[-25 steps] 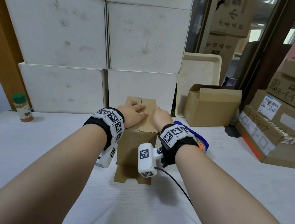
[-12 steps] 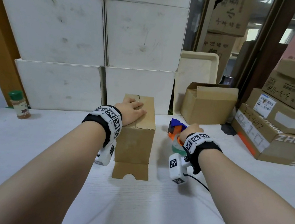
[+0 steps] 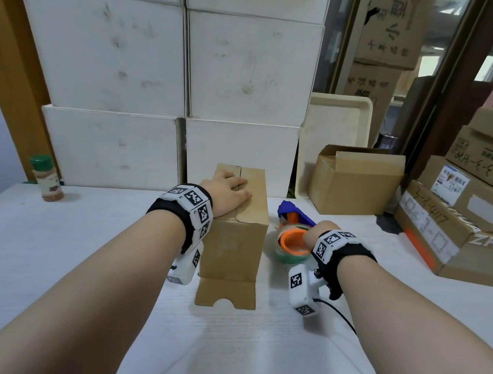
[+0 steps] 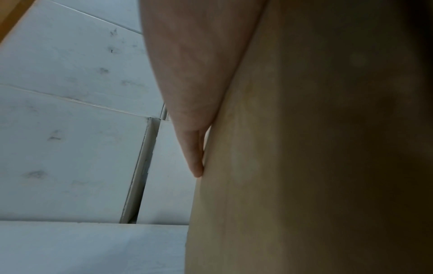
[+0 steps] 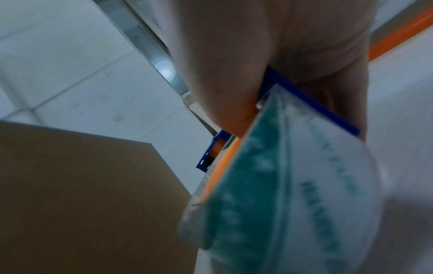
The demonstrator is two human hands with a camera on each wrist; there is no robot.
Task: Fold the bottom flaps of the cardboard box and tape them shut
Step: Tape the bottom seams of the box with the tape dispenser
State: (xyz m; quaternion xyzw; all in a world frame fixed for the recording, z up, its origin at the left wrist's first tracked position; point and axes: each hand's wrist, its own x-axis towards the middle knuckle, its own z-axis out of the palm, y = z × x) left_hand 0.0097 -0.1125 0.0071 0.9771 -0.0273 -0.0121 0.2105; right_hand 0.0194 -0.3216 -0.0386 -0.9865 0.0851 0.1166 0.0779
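1. Tall brown cardboard box (image 3: 235,231) standing at frame centre on the white table (image 3: 47,256), folded flaps uppermost, seam running away from the viewer.
2. Left hand (image 3: 226,192) flat on the flaps left of the seam, fingers straight, pressing down.
3. Blue-and-orange tape dispenser with a green-printed roll (image 3: 293,238) just right of the box, apart from it.
4. Right hand (image 3: 315,234) clasped around the dispenser; nearer to it than the left.
5. Likely next: dispenser up and leftward onto the seam.

right hand (image 3: 317,230) gone from cardboard box (image 3: 235,234) top, now gripping tape dispenser (image 3: 292,235) beside it
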